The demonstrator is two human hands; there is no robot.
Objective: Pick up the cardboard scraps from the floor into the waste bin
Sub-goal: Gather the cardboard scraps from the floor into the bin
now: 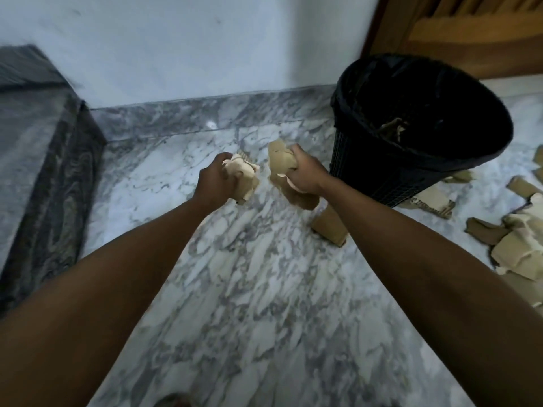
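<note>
Above the marble floor (pixel 249 289), both hands carry loads, so the step looks like hauling scraps to the bin. At two o'clock stands the waste bin (pixel 382 177), black-lined, a few cardboard bits showing dimly inside. More cardboard scraps (pixel 523 248) litter the floor at three o'clock. The right hand (pixel 305 174), its grip clamped on a brown wad (pixel 279 160), hangs just beside the bin; the left hand (pixel 214 180) clutches a paler wad (pixel 242 171). Next, swing both over the rim and release.
</note>
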